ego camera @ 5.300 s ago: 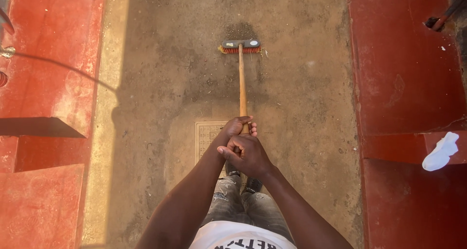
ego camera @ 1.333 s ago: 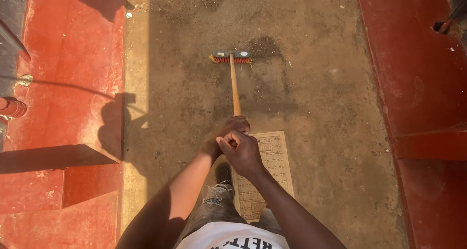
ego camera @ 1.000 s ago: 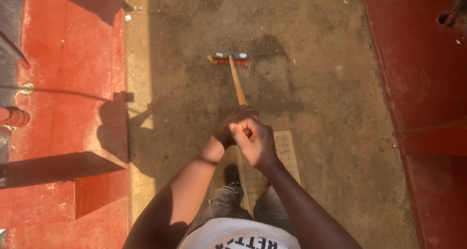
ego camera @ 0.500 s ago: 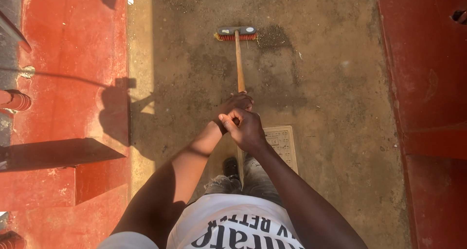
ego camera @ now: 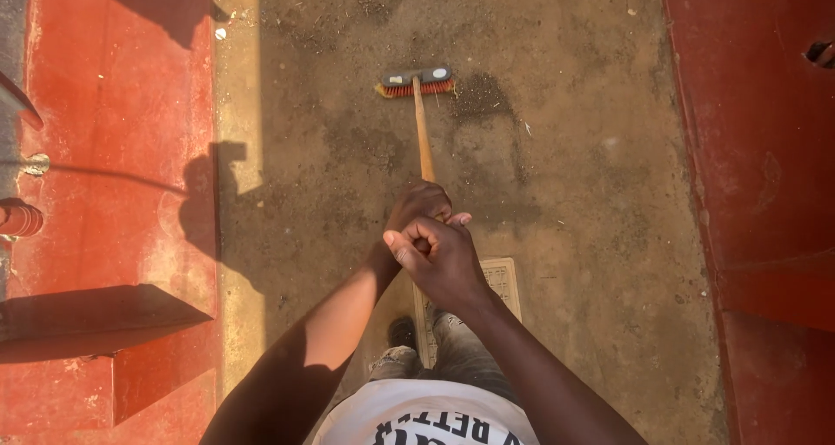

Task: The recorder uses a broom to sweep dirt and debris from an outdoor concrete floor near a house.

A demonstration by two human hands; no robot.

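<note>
the broom (ego camera: 423,132) lies straight out at twelve o'clock from the person, its wooden handle running almost dead along the twelve-to-six line, tipped just a hair toward eleven at the far end. the broom head (ego camera: 415,81), grey on top with red bristles, sits crosswise at that far end, flat on the dusty concrete floor (ego camera: 574,193), with a dark patch of swept grit (ego camera: 478,93) just beside it at its three o'clock. both hands are clenched round the near end of the handle, stacked one behind the other: the left hand (ego camera: 417,206) is the forward one, nearer the head, and the right hand (ego camera: 439,254) is wrapped just behind it at six o'clock, the two touching. a patterned drain cover (ego camera: 503,281) shows under the right wrist. red painted ledges (ego camera: 122,149) flank the strip at nine and three o'clock, well apart from the broom.
</note>
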